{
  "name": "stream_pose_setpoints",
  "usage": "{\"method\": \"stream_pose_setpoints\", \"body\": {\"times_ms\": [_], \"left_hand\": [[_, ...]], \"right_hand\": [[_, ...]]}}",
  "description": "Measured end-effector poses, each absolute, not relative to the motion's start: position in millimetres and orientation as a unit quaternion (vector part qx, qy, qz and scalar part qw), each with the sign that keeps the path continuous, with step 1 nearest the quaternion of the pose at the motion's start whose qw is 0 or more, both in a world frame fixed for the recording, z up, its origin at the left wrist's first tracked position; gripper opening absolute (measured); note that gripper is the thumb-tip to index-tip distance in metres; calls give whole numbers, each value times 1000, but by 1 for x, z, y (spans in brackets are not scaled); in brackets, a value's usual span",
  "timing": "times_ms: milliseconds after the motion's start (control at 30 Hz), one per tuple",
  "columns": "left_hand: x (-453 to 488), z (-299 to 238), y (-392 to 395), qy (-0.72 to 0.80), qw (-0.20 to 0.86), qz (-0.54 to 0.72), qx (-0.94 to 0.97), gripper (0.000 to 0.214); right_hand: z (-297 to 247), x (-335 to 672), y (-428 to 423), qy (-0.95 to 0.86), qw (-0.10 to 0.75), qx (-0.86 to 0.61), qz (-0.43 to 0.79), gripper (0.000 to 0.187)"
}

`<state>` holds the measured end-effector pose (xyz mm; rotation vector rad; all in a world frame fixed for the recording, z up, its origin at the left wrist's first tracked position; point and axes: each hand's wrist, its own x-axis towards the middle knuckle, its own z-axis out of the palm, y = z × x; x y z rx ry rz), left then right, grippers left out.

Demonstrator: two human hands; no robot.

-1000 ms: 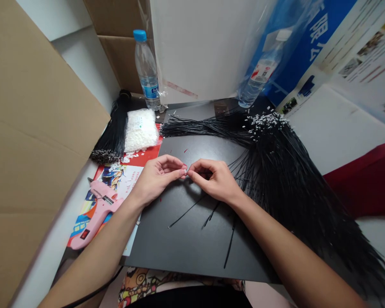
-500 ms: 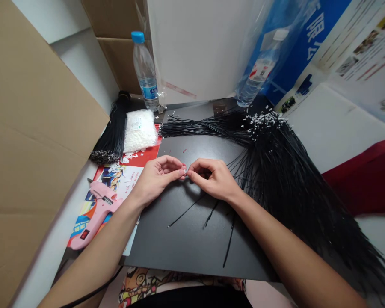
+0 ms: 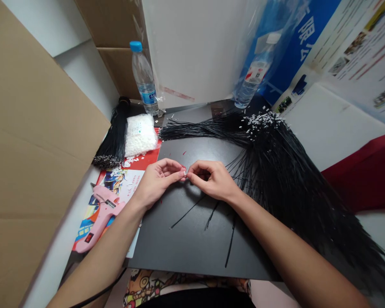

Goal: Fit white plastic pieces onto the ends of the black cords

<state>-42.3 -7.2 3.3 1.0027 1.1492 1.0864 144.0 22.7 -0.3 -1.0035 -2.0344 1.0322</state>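
Observation:
My left hand [image 3: 158, 180] and my right hand [image 3: 211, 179] meet fingertip to fingertip above a black mat [image 3: 192, 239]. Between the pinched fingers sits a tiny white piece [image 3: 185, 173]. My right hand also holds thin black cords [image 3: 208, 216] whose ends trail down onto the mat. A large pile of black cords with white tips [image 3: 285, 171] lies just right of my right hand. A bag of small white pieces [image 3: 140, 134] and a tied bundle of black cords [image 3: 114, 139] lie to the upper left.
A pink glue gun [image 3: 98, 218] rests on a colourful printed sheet at the left. Two water bottles [image 3: 143, 77] [image 3: 252, 81] stand at the back. Cardboard panels wall in the left side. A red cloth [image 3: 362, 175] lies at the right.
The view has tilted slightly; both hands stay pinched together at the same spot on the mat.

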Motion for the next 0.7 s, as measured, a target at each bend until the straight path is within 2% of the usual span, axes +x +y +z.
{"method": "stream_pose_setpoints", "body": {"times_ms": [467, 700], "left_hand": [[-41, 5, -9, 501, 571, 473, 446, 31], [-34, 2, -9, 514, 534, 493, 456, 23]], "right_hand": [[0, 144, 23, -779, 300, -399, 379, 11], [-2, 139, 18, -792, 309, -421, 317, 12]]}}
